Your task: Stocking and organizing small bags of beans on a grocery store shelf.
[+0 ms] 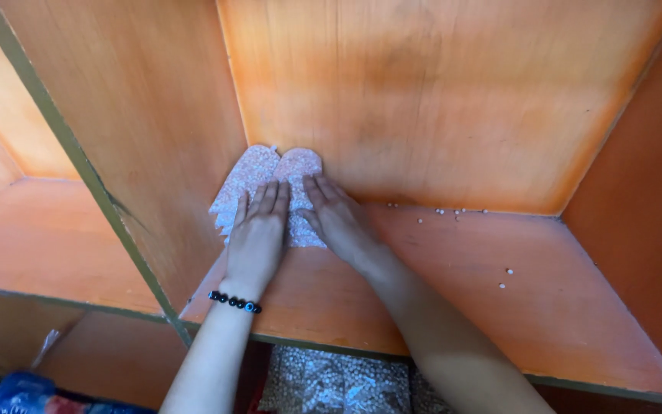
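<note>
Two glittery white packets (270,172) lean in the back left corner of the orange shelf (438,284), against its rear wall. My left hand (257,238) lies flat on the left packet, my right hand (340,218) flat at the edge of the right one; both are spread open, closed on nothing. I judge that even palm pressure, keeping the packets snug to the corner, would seat them best. Their lower halves are hidden under my hands. Small white beads (453,215) lie right of the packets; what they are is unclear.
</note>
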